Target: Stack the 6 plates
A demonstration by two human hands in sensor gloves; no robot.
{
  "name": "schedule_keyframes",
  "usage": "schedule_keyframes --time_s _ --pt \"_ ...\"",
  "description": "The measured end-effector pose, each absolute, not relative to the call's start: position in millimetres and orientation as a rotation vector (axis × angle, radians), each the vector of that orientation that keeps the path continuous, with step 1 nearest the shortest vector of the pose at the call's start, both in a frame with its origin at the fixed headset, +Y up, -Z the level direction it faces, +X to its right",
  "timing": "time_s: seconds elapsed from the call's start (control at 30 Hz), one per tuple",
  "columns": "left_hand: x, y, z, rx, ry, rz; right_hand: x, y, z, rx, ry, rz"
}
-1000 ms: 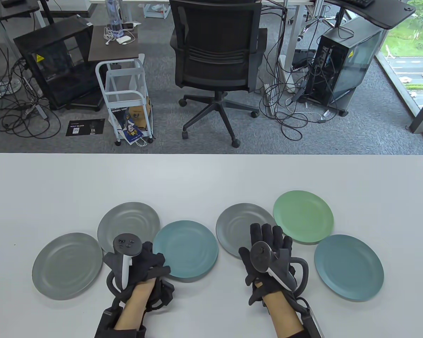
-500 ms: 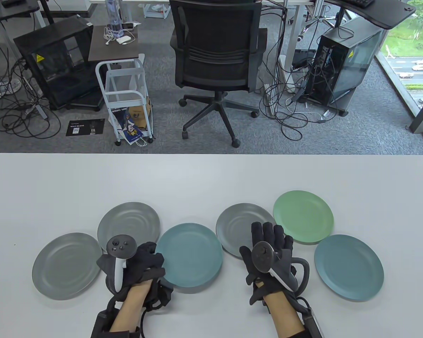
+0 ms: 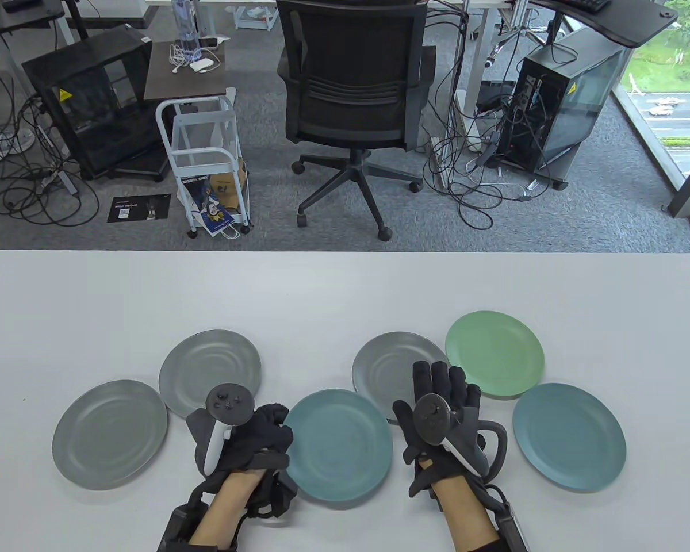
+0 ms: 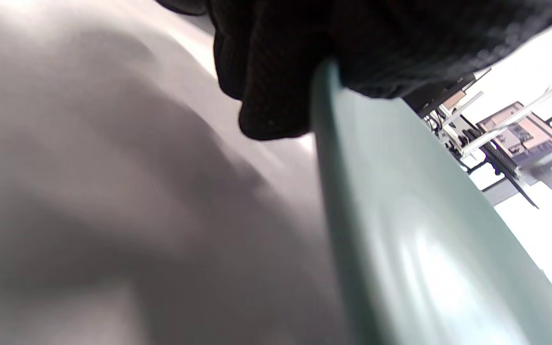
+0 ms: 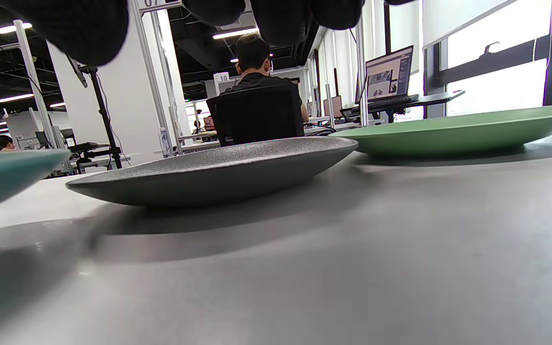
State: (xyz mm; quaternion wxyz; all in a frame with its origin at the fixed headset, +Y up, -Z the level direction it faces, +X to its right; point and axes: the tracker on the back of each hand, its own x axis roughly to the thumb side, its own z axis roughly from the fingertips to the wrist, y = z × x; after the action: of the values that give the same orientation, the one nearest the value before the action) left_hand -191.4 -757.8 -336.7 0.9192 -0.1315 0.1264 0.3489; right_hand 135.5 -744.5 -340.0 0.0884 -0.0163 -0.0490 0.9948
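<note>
Six plates are on the white table (image 3: 322, 299). My left hand (image 3: 279, 434) grips the left rim of a teal plate (image 3: 339, 443) and holds it tilted off the table; in the left wrist view my fingers (image 4: 276, 72) pinch its rim (image 4: 400, 239). My right hand (image 3: 443, 382) lies open with fingers spread over the near edge of a grey plate (image 3: 388, 365), which also shows in the right wrist view (image 5: 218, 170). Two more grey plates (image 3: 109, 434) (image 3: 210, 368) lie at the left. A green plate (image 3: 494, 353) and a second teal plate (image 3: 569, 437) lie at the right.
The far half of the table is bare. Beyond its far edge stand an office chair (image 3: 351, 86), a white cart (image 3: 207, 155) and computer cases on the floor. In the right wrist view the green plate (image 5: 463, 129) lies just behind the grey one.
My left hand has carried the teal plate to the right and toward me, close to my right hand. The right hand has barely moved.
</note>
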Motion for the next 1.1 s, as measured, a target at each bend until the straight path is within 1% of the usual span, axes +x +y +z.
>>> schedule_keyframes --time_s 0.1,0.27,0.4,0.47,0.53,0.63,0.7,0.83,0.87,0.97,1.1 --pt "-185 -760 -337 -0.286 0.221 0.681 136 -745 -340 -0.049 -0.142 2.957" --pt "-181 -763 -338 -0.294 0.201 0.638 136 -745 -340 -0.048 -0.140 2.956" --pt "-176 -764 -337 -0.310 0.228 0.491 137 -745 -340 -0.048 -0.131 2.960" --pt "-173 -762 -336 -0.324 0.249 0.466 137 -745 -341 -0.049 -0.126 2.961" --pt "-169 -761 -334 -0.304 0.254 0.375 137 -746 -341 -0.046 -0.114 2.966" --pt "-165 -757 -332 -0.302 0.263 0.318 137 -746 -341 -0.039 -0.083 2.973" --pt "-168 -751 -330 -0.269 0.289 0.310 137 -747 -342 -0.033 -0.068 2.977" --pt "-185 -730 -328 -0.117 0.368 0.249 136 -747 -342 -0.028 -0.058 2.973" --pt "-189 -727 -328 -0.066 0.397 0.193 136 -747 -342 -0.024 -0.057 2.971" --pt "-196 -727 -330 0.006 0.451 0.020 135 -748 -342 -0.013 -0.044 2.966" --pt "-201 -735 -336 0.034 0.465 -0.081 134 -748 -343 -0.003 -0.043 2.964"
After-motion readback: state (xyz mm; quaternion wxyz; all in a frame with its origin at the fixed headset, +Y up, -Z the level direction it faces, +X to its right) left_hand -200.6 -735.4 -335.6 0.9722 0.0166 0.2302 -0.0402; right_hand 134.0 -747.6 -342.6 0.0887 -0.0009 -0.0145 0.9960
